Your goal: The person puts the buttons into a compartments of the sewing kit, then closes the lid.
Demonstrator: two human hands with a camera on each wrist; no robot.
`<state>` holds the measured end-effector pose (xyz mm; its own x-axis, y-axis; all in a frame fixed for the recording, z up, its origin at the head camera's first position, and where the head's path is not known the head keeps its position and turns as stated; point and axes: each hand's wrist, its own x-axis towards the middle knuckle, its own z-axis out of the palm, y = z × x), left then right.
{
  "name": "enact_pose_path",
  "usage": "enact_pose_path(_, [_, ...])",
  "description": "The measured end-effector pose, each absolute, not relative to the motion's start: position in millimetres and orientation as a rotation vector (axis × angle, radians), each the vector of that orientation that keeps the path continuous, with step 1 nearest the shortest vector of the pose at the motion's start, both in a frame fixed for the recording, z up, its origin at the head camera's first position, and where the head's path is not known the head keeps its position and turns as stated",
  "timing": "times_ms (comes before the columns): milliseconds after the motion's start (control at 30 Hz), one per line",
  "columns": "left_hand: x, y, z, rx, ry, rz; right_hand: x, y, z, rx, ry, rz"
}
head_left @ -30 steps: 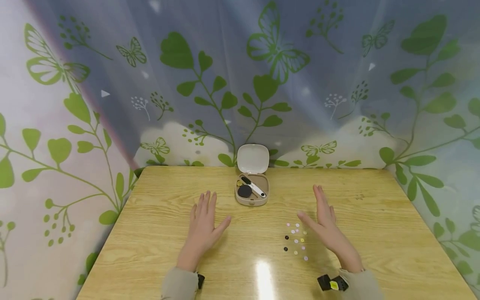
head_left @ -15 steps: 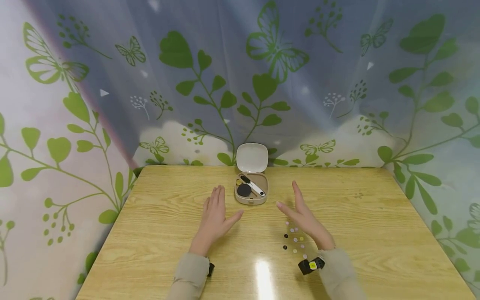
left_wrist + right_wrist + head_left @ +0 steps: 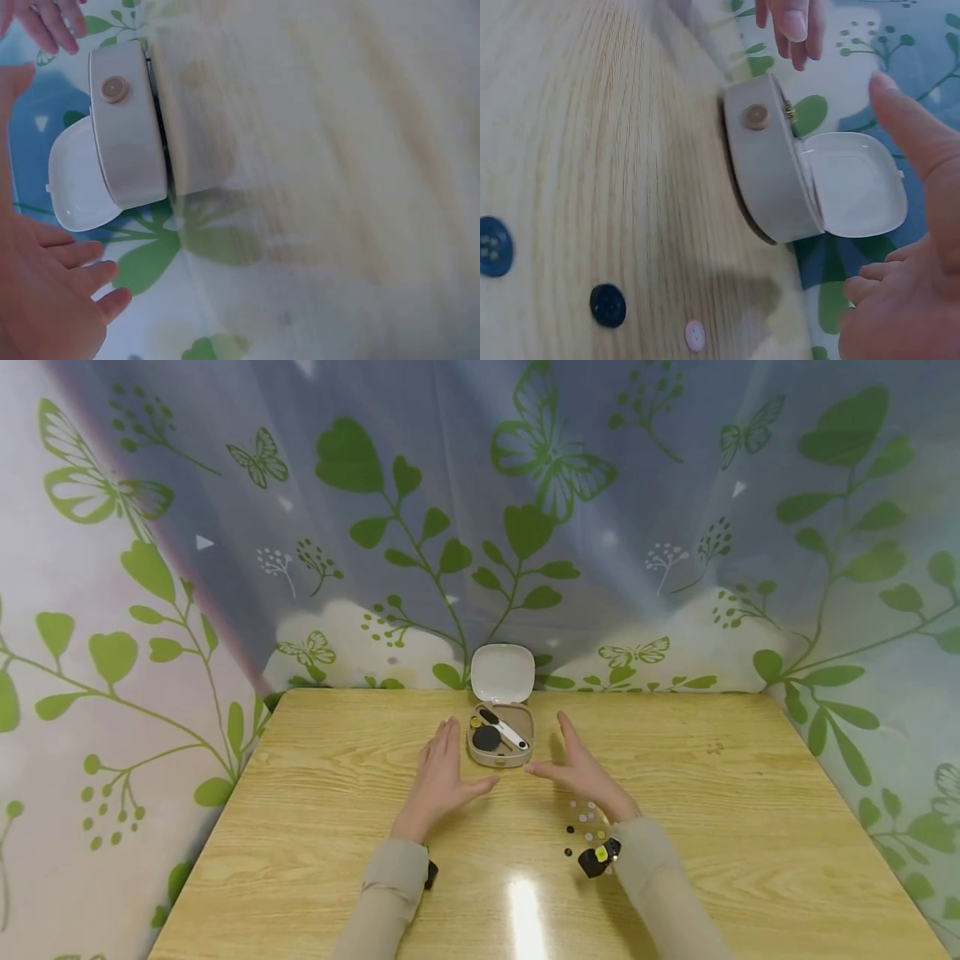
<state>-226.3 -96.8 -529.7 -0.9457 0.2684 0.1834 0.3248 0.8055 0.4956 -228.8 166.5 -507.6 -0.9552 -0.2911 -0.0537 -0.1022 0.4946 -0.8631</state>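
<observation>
An open beige box (image 3: pixel 501 760) stands near the table's back edge, its white lid (image 3: pixel 502 673) raised behind it. Inside lie a round black piece (image 3: pixel 486 738), a white-and-black tool (image 3: pixel 513 736) and a small yellow item (image 3: pixel 476 722). The left hand (image 3: pixel 441 783) is just left of the box, fingers extended and thumb toward its front. On the other side the right hand (image 3: pixel 587 777) is spread, thumb near the front right corner. Neither hand holds anything. Both wrist views show the box front with its round clasp (image 3: pixel 115 89), (image 3: pixel 756 116) between the hands.
Small buttons in pink, yellow and black lie under and beside the right wrist, among them a black button (image 3: pixel 567 852) and another dark one (image 3: pixel 608 305). A patterned curtain (image 3: pixel 375 610) hangs behind the wooden table (image 3: pixel 300 827).
Both hands have moved inward and forward toward the box, the left one rightward and the right one leftward. The right wrist now covers some of the buttons. The box stays in place.
</observation>
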Motion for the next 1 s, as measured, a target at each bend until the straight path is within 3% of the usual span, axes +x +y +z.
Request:
enact_pose_path(633, [-270,-97,-539,-0.561,-2.976,-0.914,-274,140,-520,-0.308,2.469,-1.426])
enact_pose_path(1000, [-278,-93,-542,-0.625,-2.959,-0.931,-284,130,-526,-0.371,2.362,-1.576])
